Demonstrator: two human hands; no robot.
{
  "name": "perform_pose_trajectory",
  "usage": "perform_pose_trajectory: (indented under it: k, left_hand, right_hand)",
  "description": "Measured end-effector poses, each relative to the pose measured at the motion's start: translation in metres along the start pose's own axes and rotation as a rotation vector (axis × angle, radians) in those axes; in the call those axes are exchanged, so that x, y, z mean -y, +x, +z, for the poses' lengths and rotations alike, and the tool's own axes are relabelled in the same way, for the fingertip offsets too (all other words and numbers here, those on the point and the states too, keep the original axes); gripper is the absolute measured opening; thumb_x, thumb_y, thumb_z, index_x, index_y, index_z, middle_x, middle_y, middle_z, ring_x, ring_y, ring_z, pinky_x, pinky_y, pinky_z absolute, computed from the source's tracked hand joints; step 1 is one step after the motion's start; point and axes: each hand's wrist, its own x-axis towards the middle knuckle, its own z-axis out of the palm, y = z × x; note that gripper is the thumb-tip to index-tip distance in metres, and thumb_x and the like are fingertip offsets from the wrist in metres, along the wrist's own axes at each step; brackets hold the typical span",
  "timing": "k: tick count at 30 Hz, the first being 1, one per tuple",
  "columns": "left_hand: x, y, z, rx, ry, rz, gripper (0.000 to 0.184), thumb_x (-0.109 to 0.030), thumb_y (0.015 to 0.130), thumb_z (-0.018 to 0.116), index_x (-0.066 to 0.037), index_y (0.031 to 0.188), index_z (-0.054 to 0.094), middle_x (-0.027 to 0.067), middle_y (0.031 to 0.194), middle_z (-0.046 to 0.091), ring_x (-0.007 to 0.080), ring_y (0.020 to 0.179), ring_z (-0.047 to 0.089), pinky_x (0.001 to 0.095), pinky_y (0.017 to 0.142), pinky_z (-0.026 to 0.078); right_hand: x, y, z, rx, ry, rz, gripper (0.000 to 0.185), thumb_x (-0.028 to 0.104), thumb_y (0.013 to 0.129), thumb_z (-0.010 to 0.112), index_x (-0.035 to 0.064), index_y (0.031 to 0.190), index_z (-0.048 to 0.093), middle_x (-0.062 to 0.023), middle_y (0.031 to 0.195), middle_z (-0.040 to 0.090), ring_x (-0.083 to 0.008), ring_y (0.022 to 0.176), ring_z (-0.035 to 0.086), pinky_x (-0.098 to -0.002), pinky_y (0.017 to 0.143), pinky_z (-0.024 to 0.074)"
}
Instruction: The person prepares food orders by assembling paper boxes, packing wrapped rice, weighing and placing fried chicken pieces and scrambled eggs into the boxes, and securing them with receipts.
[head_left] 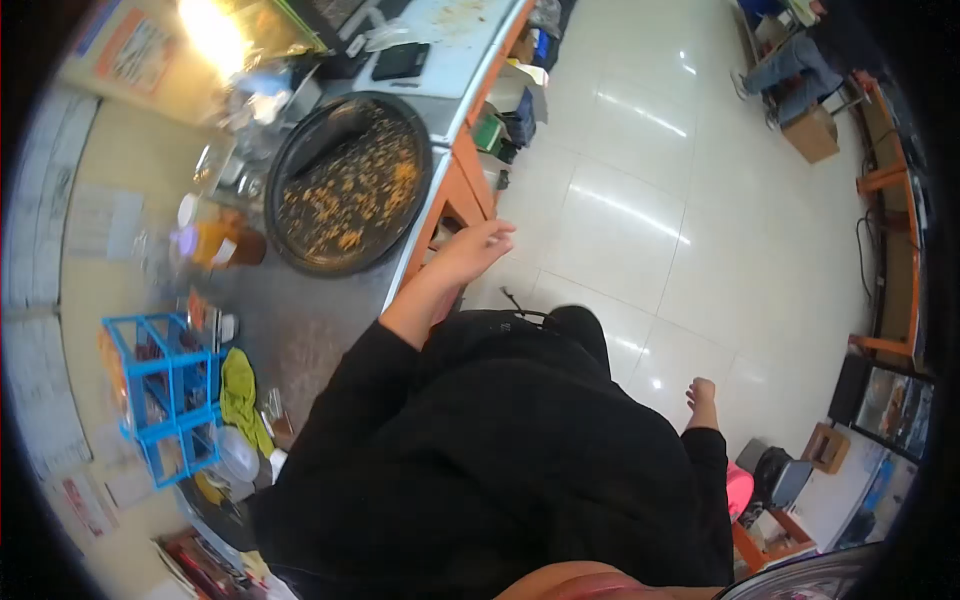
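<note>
My left hand (480,250) is held out beside the orange edge of the worktable, its fingers apart and slightly bent, with nothing in it. Close by on the table lies a large round dark pan (345,185) with brown and orange bits scattered over its bottom and a dark curved piece inside. Lower on the right, over the floor, hangs my right hand (703,392). Its fingers are curled in, and no object shows in it. Neither hand touches the pan.
Jars (222,243), a blue rack (165,385) and a green cloth (238,390) stand or lie along the left wall. A black device (401,62) is past the pan. At upper right are a person's legs (800,78) and a cardboard box (811,135); a pink object (738,490) is lower right.
</note>
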Motion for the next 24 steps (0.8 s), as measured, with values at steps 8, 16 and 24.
perform_pose_trajectory:
  k: [8, 16, 24]
  left_hand:
    - [0.016, 0.255, 0.002, 0.078, 0.199, -0.15, 0.026, -0.025, 0.092, 0.057, -0.001, 0.102, 0.063, 0.0082, 0.084, 0.066, 0.0192, 0.079, 0.063, 0.0317, 0.071, 0.05]
    - [0.163, 0.41, -0.009, -0.396, -0.752, -0.874, 0.027, -0.029, 0.09, 0.055, -0.003, 0.089, 0.06, 0.0062, 0.073, 0.061, 0.0184, 0.067, 0.063, 0.0306, 0.064, 0.051]
    - [0.387, 0.481, 0.03, -0.727, -0.649, -1.007, 0.046, -0.029, 0.095, 0.054, -0.002, 0.13, 0.045, 0.0157, 0.124, 0.054, 0.0313, 0.106, 0.059, 0.0415, 0.091, 0.048]
  right_hand:
    - [0.145, -0.011, 0.073, 0.24, -0.213, -0.157, 0.029, 0.026, 0.087, 0.054, 0.0107, 0.11, 0.062, -0.0082, 0.097, 0.065, -0.0243, 0.083, 0.063, -0.0475, 0.073, 0.0451]
    - [0.451, -0.048, 0.331, 0.532, -0.44, -0.89, 0.028, 0.016, 0.087, 0.056, 0.0048, 0.112, 0.063, -0.0148, 0.102, 0.067, -0.0251, 0.097, 0.064, -0.0346, 0.084, 0.0491]
    - [0.46, -0.087, 0.508, 1.067, -0.017, -0.599, 0.019, 0.008, 0.091, 0.051, 0.003, 0.106, 0.062, -0.0054, 0.086, 0.062, -0.0112, 0.075, 0.058, -0.0246, 0.071, 0.047]
